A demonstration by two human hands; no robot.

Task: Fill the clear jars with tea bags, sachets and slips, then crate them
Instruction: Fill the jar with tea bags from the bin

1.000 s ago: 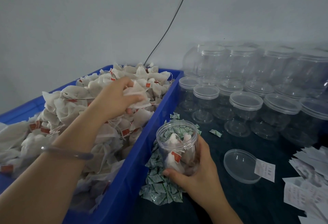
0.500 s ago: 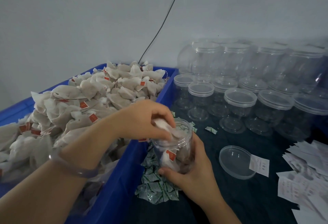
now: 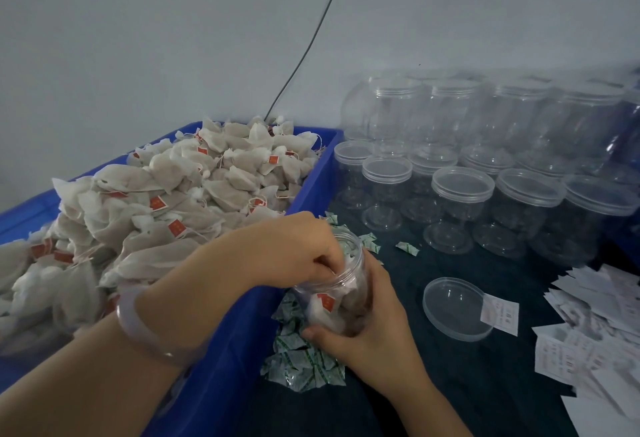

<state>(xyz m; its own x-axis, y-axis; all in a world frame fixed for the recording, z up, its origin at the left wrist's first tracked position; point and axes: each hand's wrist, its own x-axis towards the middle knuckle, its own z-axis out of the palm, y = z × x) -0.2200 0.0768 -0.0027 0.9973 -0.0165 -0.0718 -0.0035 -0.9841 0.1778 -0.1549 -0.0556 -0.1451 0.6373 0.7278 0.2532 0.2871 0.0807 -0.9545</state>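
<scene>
Now a tea bag has been carried from the bin (image 3: 311, 190) and is pressed into the jar (image 3: 341, 293) by the pinched-together left hand (image 3: 294, 249); the jar is clasped by the right hand (image 3: 367, 329)

Dark table (image 3: 450, 384): blue bin (image 3: 239, 350) at left, capped clear jars (image 3: 460, 208) upper right, green sachets (image 3: 304, 364) lower centre, loose lid (image 3: 453, 308), paper slips (image 3: 595, 339) right.

Looking like a small packing workshop: blue bin (image 3: 304, 201) overflowing with tea bags (image 3: 194, 187), lidded clear jars (image 3: 460, 208) crowding the bench (image 3: 467, 384).
</scene>
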